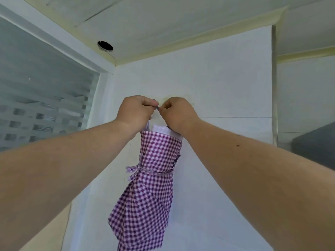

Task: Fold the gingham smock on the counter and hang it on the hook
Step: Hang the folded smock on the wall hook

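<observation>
The purple-and-white gingham smock (152,187) hangs folded lengthwise against the white tiled wall, tied round its middle with its own strap. A white band runs along its top edge. My left hand (135,113) and my right hand (178,115) are raised side by side above it, knuckles nearly touching. Both pinch the smock's thin neck loop (158,108) between fingers and thumb, close to the wall. The hook is hidden behind my hands.
A frosted window (41,98) fills the left side. A round hole (105,46) sits in the ceiling above. A wall corner edge (274,84) runs down on the right, with a dark grey surface (315,147) beyond it.
</observation>
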